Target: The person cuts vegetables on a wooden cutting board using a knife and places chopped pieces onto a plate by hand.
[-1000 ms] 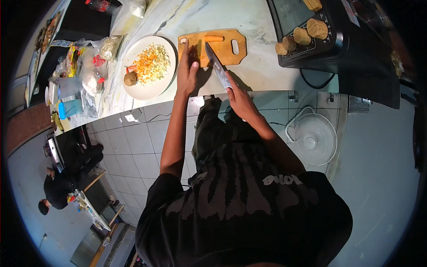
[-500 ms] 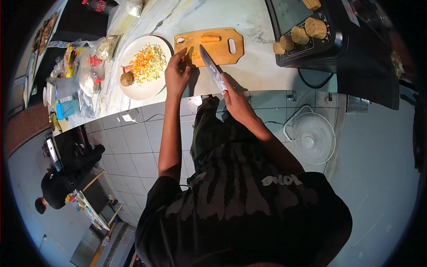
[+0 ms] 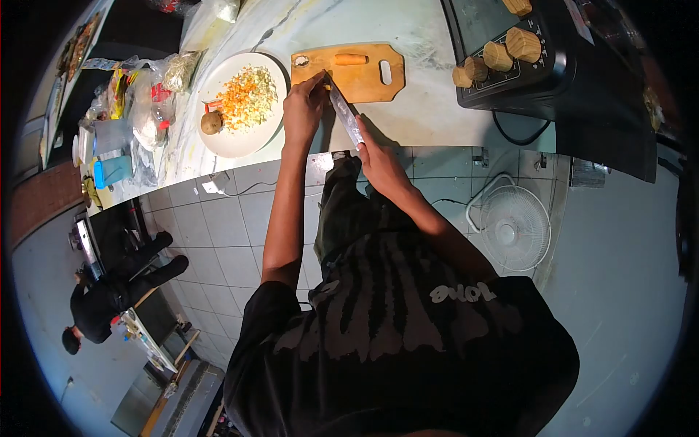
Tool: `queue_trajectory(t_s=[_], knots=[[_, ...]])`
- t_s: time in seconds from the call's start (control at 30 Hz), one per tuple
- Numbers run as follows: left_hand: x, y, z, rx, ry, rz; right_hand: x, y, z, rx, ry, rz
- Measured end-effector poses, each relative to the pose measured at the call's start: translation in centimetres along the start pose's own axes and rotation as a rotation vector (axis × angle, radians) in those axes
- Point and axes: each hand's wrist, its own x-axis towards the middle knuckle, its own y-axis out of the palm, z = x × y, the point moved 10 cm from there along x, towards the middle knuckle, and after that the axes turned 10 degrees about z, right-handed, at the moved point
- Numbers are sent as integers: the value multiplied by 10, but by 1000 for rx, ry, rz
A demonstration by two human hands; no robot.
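Note:
My right hand (image 3: 380, 162) is closed around the handle of a kitchen knife (image 3: 345, 113), its blade slanting up and left over the near edge of a wooden cutting board (image 3: 370, 87). The fingers of my left hand (image 3: 303, 111) are drawn together at the blade's tip, with a bit of orange beside them; whatever they pinch is hidden. A length of carrot (image 3: 351, 59) lies near the board's far edge. Left of my left hand, a white plate (image 3: 231, 149) holds diced carrot (image 3: 231, 100), pale green chopped bits (image 3: 261, 89) and a round brown item (image 3: 211, 123).
A black oven with wooden knobs (image 3: 523, 45) stands at the right of the marble counter. Plastic bags (image 3: 149, 116) and a blue container (image 3: 111, 172) crowd the left end. A white fan (image 3: 507, 226) is on the floor. Another person (image 3: 102, 306) is at the lower left.
My left hand has moved right and up, its fingers closing at the knife's tip. The knife has shifted slightly. The other person's legs have changed position.

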Motion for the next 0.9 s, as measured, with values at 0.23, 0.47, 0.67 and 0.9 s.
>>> queue_trajectory(t_s=[0.23, 0.47, 0.67, 0.9], knots=[[-7, 1, 8, -166, -23, -87, 5, -2, -3, 47, -11, -4], [-25, -7, 14, -428, -26, -91, 4, -15, 3, 91, -83, -19], [-57, -12, -23, 89, 244, 60, 11, -14, 15, 175, -158, 65], [-68, -36, 8, 355, 240, 38, 21, -7, 59, 127, -99, 245]])
